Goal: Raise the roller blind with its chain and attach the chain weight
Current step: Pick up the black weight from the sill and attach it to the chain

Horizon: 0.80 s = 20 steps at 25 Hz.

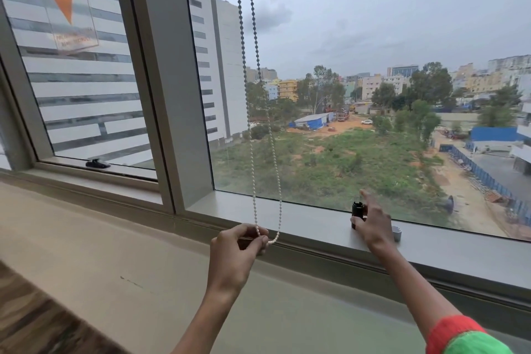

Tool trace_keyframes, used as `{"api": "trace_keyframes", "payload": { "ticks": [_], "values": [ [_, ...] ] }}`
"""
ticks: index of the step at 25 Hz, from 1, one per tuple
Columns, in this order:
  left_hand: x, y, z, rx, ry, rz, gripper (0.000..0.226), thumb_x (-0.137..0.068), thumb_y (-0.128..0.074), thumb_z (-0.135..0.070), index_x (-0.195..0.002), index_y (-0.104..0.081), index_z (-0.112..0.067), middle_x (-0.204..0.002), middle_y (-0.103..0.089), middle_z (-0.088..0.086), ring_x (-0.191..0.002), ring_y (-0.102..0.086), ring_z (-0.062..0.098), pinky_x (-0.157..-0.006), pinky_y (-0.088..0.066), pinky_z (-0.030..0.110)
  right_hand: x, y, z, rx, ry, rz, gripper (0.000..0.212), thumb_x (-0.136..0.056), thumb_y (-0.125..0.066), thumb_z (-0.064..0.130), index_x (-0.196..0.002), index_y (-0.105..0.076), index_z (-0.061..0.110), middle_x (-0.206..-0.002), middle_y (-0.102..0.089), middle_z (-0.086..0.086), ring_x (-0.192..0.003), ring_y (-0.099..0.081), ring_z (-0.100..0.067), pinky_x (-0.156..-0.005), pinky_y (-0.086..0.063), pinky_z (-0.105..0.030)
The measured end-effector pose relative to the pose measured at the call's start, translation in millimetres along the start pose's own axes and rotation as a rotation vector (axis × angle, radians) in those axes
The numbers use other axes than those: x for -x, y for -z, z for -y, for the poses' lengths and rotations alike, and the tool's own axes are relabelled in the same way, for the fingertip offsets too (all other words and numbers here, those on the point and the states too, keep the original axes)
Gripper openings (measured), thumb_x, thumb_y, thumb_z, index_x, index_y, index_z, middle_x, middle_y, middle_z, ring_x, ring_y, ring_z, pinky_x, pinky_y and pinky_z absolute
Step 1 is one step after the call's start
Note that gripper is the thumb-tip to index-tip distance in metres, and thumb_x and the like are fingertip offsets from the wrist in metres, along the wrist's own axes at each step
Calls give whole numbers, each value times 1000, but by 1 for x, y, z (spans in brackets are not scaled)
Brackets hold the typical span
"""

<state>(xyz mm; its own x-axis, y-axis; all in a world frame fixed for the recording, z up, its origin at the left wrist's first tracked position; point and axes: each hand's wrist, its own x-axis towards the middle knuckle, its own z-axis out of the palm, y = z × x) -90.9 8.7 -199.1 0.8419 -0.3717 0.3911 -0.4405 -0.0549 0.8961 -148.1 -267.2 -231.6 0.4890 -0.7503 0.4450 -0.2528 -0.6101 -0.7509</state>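
A white bead chain (258,129) hangs as a loop from above the frame down in front of the window pane. My left hand (238,250) is pinched shut on the bottom of that loop, just over the sill, and also holds a small dark piece that I cannot make out. A dark cylindrical chain weight (357,211) stands upright on the window sill (310,218). My right hand (373,224) is at the weight, thumb and fingers around its sides, index finger pointing up. The blind itself is out of view above.
A small grey cap-like piece (397,233) lies on the sill just right of my right hand. A thick window frame post (178,95) stands left of the chain. A black window latch (97,164) sits on the left pane's lower frame. A wide beige ledge (115,238) runs below.
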Motion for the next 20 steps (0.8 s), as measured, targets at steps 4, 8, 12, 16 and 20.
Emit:
{"api": "trace_keyframes", "payload": {
  "ticks": [4,8,12,16,20],
  "values": [
    [-2,-2,2,57,26,0,12,-76,-72,1,-72,-73,-11,-65,-74,2,-63,-72,15,-60,-49,9,-1,-4,-4,-55,-45,1,48,-71,-75,0,-116,-62,2,-106,-69,-25,-100,-63,-37,-85,-43,-35],
    [-3,-6,5,156,70,-4,13,-73,-75,2,-70,-74,-10,-64,-74,1,-63,-71,16,-67,-56,18,11,-4,4,-138,-47,106,26,-64,-83,15,-86,-74,7,-80,-73,-13,-81,-66,-26,-68,-41,-27],
    [-3,-12,5,303,101,-17,12,-74,-73,4,-71,-74,-8,-65,-74,6,-65,-70,17,-67,-58,22,51,-19,33,-324,12,240,21,-62,-84,12,-81,-74,13,-74,-72,-3,-74,-69,-14,-68,-50,-17],
    [-2,-11,4,354,101,1,8,-73,-75,1,-74,-74,-7,-67,-74,5,-64,-70,17,-68,-59,24,89,-36,63,-615,-54,485,16,-65,-79,0,-77,-71,7,-68,-69,-9,-61,-67,-19,-60,-54,-26],
    [-1,0,8,314,83,10,9,-75,-74,-4,-75,-74,-13,-69,-73,3,-64,-69,18,-67,-59,28,105,-37,89,-719,-91,654,18,-70,-76,-1,-87,-71,0,-70,-68,-13,-61,-66,-22,-65,-60,-38]
  ]
}}
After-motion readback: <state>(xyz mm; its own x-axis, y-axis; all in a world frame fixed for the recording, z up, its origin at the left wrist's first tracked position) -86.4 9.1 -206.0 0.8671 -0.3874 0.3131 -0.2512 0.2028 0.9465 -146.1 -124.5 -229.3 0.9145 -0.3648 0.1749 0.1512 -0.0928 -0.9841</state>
